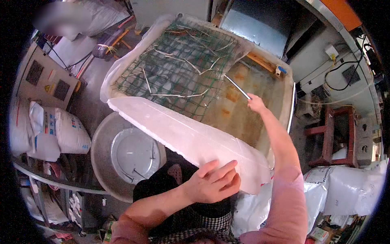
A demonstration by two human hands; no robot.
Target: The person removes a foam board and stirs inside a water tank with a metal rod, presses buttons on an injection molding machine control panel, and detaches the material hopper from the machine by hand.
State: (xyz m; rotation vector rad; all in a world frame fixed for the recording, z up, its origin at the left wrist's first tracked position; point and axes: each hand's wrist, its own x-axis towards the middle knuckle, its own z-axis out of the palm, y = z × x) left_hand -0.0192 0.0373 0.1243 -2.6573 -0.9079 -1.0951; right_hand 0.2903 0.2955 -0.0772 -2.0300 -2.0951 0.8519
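Observation:
A large pale tub (pixel 292 93) holds shallow murky water. Over its left part lies a green net (pixel 170 77) with thin pale strips scattered on it. My right hand (pixel 256 103) is closed round a thin metal rod (pixel 237 87), whose far end is at the net's right edge. A long white foam-like board (pixel 183 132) lies along the tub's near edge. My left hand (pixel 215 181) rests at this board's near right part, fingers apart, holding nothing.
At the left, a round grey basin (pixel 101 142) holds a smaller metal bowl (pixel 136 152). White sacks (pixel 67 130) stand at far left. A reddish stand (pixel 325 136) and white bags (pixel 349 191) are at the right. A blue-handled valve (pixel 280 70) sits at the tub's back right.

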